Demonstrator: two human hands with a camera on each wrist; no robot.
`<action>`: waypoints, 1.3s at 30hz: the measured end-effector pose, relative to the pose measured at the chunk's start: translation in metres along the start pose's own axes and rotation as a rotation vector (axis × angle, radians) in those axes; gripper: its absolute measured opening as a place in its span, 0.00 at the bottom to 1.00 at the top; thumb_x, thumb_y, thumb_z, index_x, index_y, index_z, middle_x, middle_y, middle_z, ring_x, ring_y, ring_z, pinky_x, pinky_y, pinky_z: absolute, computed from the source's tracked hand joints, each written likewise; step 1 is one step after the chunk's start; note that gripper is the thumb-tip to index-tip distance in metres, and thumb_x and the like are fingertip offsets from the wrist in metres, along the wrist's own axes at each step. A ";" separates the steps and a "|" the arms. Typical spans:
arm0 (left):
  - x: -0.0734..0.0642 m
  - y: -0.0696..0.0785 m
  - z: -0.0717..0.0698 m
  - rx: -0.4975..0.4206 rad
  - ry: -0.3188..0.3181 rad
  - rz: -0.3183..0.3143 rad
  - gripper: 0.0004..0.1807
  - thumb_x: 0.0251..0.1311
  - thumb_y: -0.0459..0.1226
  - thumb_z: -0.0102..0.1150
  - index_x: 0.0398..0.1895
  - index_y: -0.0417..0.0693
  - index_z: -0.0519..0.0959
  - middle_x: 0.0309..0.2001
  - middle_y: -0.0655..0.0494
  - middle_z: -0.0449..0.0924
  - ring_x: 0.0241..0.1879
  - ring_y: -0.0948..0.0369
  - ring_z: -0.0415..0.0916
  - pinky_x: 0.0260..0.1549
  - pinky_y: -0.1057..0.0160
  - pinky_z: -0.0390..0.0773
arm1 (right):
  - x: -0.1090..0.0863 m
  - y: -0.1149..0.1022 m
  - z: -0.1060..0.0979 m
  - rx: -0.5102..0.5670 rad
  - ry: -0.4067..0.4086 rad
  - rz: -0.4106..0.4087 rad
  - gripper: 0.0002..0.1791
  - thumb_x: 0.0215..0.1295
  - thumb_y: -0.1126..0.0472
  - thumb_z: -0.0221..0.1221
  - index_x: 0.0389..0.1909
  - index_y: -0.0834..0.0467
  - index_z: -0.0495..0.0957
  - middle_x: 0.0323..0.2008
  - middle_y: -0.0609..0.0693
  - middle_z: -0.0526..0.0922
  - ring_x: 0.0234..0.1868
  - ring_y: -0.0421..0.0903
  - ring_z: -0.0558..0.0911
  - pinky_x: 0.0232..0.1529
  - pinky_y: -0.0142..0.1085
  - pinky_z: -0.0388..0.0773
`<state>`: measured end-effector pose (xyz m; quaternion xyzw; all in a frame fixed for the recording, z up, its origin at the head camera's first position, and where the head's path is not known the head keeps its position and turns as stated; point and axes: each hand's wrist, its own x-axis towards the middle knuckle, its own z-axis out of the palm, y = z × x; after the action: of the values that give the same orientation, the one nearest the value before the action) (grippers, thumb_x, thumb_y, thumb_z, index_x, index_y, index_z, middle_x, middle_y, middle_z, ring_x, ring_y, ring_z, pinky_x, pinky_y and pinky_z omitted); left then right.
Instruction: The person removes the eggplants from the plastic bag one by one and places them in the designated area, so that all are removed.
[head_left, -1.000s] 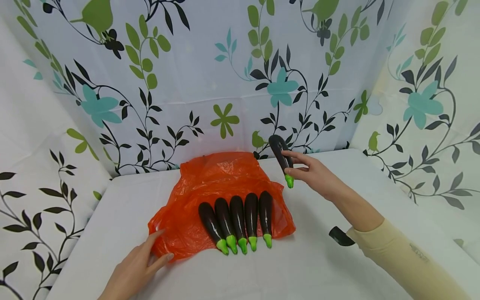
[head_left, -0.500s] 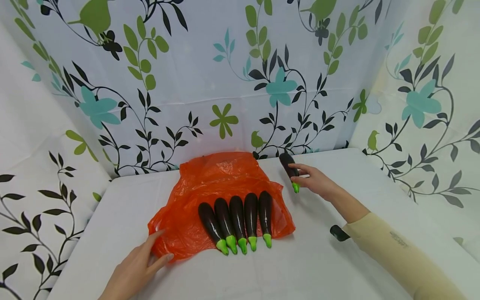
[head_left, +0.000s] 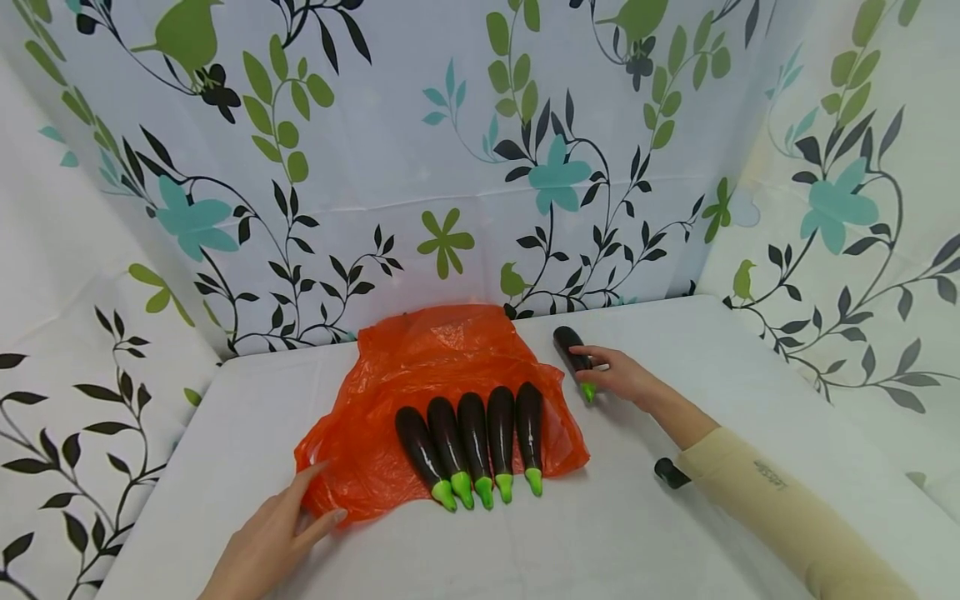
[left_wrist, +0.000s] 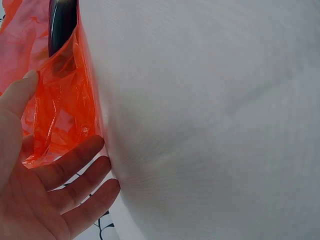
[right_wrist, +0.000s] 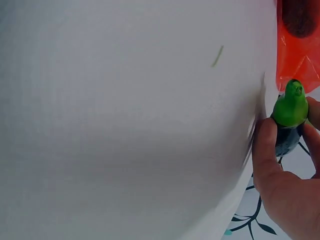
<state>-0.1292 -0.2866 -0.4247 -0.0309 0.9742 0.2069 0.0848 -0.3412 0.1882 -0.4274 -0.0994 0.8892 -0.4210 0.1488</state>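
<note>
On bench [head_left: 525, 554], R of bag: single dark-purple eggplant [head_left: 567, 340], just beside red bag's R edge, apart from the others; body points to the back, stem end twd the person. Can't tell if it touches the cloth.
R hand [head_left: 611, 379]: fingers pinching that eggplant nr its stem end; R wrist view has the green stem end [right_wrist: 291, 107] btwn fingertips on both sides.
Bag [head_left: 442, 342]: red, thin, crinkled plastic, spread flat-ish mid-bench, reaching the back edge.
Eggplant row [head_left: 474, 437]: 5 pcs on front part of bag, side by side, close together; green stems twd the person, poking past bag's front edge. Leftmost slants most.
L hand [head_left: 266, 533]: at bag's front L corner; fingers spread, thumb well apart from them, index tip at the red film. No eggplant in it.
R sleeve [head_left: 780, 504]: pale yellow, small dark lettering; small black object [head_left: 670, 472] just beside it, type unclear.
Backdrop [head_left: 337, 150]: white cloth w/ green, teal & blk leaf/flower print, behind bench & both sides.
</note>
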 end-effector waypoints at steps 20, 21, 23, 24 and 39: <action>0.000 -0.001 0.000 -0.019 -0.009 -0.009 0.49 0.54 0.63 0.62 0.70 0.42 0.60 0.44 0.51 0.76 0.42 0.55 0.72 0.41 0.43 0.80 | 0.007 0.002 0.007 -0.063 0.005 -0.031 0.29 0.69 0.58 0.59 0.70 0.50 0.67 0.67 0.66 0.62 0.61 0.63 0.69 0.53 0.51 0.77; 0.000 -0.001 0.000 -0.019 -0.009 -0.010 0.49 0.54 0.63 0.62 0.70 0.42 0.60 0.43 0.51 0.76 0.41 0.55 0.72 0.41 0.43 0.80 | 0.006 0.002 0.007 -0.063 0.004 -0.032 0.29 0.69 0.58 0.59 0.70 0.50 0.67 0.68 0.66 0.62 0.61 0.63 0.70 0.53 0.51 0.77; 0.000 -0.001 0.000 -0.017 -0.009 -0.010 0.49 0.54 0.63 0.62 0.70 0.42 0.60 0.42 0.52 0.75 0.41 0.56 0.72 0.40 0.45 0.80 | 0.006 0.001 0.007 -0.065 0.002 -0.034 0.28 0.69 0.58 0.59 0.70 0.50 0.67 0.68 0.65 0.62 0.60 0.63 0.71 0.53 0.51 0.77; 0.000 0.000 0.000 -0.014 -0.010 -0.012 0.49 0.54 0.63 0.62 0.70 0.42 0.60 0.42 0.52 0.75 0.41 0.56 0.72 0.40 0.45 0.80 | 0.006 0.002 0.007 -0.069 0.004 -0.036 0.28 0.69 0.58 0.59 0.69 0.51 0.67 0.68 0.65 0.62 0.60 0.62 0.71 0.53 0.51 0.77; 0.001 0.001 0.000 -0.003 -0.020 -0.019 0.50 0.54 0.65 0.60 0.70 0.43 0.59 0.39 0.54 0.75 0.40 0.56 0.72 0.40 0.44 0.81 | -0.008 -0.014 -0.003 -0.077 0.070 -0.062 0.29 0.70 0.56 0.57 0.71 0.52 0.65 0.68 0.64 0.64 0.62 0.62 0.70 0.54 0.54 0.76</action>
<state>-0.1303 -0.2856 -0.4243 -0.0384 0.9727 0.2078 0.0963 -0.3341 0.1845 -0.4134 -0.1175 0.9060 -0.3940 0.1005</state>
